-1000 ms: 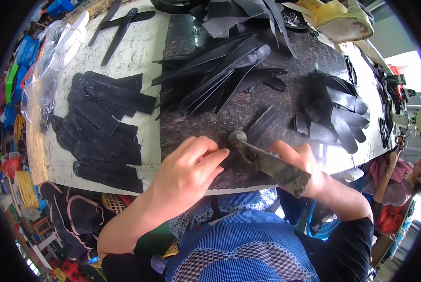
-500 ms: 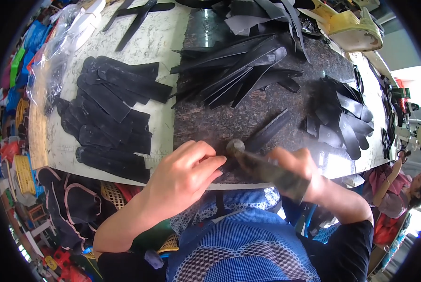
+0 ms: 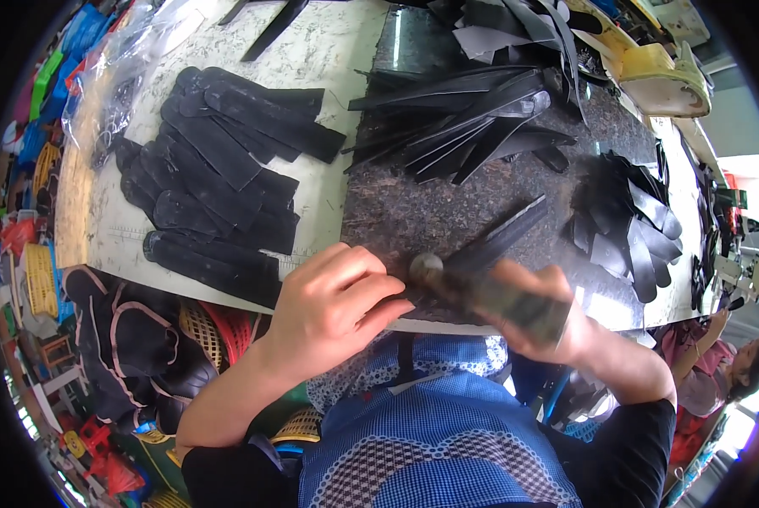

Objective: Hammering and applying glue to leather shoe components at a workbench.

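At the near edge of a dark speckled stone slab (image 3: 375, 216), my left hand (image 3: 333, 309) is closed, its thumb and fingertips pressed together low over the stone. Whatever they pinch is dark and mostly hidden. Wrapped round a hammer's handle is my right hand (image 3: 553, 317), blurred by motion. The hammer's round metal head (image 3: 426, 267) is low over the slab, just right of my left fingertips. Just beyond the hammer lie a few long black strips (image 3: 498, 233), flat on the stone.
Black round-ended strips (image 3: 218, 152) are spread on the white board at left. A heap of long black strips (image 3: 473, 118) covers the slab's far part; another pile (image 3: 629, 224) sits at right. A yellowish machine part (image 3: 663, 80) stands far right. A person (image 3: 718, 364) is beyond.
The view has shifted, so the table and piles appear farther right. My left hand keeps its pinch at the slab's edge, and the hammer head stays close beside it.
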A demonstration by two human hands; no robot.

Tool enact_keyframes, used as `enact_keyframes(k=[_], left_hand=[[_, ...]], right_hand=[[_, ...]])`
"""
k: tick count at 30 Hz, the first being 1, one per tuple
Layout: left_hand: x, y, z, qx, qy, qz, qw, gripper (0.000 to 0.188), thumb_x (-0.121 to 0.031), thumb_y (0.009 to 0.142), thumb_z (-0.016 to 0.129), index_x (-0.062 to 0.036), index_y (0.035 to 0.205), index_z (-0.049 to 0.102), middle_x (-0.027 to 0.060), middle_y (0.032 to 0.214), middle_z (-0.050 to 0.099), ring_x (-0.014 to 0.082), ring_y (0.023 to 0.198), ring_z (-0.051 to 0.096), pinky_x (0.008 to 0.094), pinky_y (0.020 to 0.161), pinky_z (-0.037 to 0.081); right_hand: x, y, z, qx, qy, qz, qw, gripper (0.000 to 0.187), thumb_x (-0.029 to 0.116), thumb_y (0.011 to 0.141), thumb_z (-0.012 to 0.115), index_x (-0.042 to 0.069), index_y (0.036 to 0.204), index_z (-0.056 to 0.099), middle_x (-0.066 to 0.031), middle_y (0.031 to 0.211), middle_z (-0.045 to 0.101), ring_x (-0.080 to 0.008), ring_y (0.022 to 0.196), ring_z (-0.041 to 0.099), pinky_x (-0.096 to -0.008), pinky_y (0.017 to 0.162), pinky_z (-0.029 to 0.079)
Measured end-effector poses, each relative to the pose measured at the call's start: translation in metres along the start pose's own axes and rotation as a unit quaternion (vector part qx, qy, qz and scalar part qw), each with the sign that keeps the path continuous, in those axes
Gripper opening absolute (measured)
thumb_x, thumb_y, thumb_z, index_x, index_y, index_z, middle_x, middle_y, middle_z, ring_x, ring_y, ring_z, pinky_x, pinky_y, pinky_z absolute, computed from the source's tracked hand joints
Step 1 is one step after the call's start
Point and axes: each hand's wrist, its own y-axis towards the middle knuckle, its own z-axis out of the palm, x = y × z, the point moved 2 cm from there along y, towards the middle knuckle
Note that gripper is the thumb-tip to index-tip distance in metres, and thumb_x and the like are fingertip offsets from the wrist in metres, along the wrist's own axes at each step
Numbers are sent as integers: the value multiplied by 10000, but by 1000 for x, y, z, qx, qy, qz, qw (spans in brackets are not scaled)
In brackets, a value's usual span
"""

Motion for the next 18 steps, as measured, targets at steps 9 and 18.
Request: enact_keyframes(k=[9, 18], left_hand=[[-12, -18, 13, -72, 48, -17, 996, 213, -52, 691, 845, -44, 867, 725, 17, 815, 601, 187, 681, 595, 314, 584, 481], [-16, -28, 16, -127, 91, -21, 988, 229, -75, 673, 871, -59, 843, 719, 1, 786, 587, 181, 673, 592, 317, 577, 438]], right_hand=[[7, 10, -1, 5, -39, -8, 999, 220, 101, 857, 728, 15, 981, 568, -97, 633, 590, -280, 544, 669, -389, 481, 499], [17, 13, 2, 27, -99, -45, 994, 273, 95, 823, 752, 14, 999, 559, -101, 623, 592, -299, 547, 675, -381, 484, 510]])
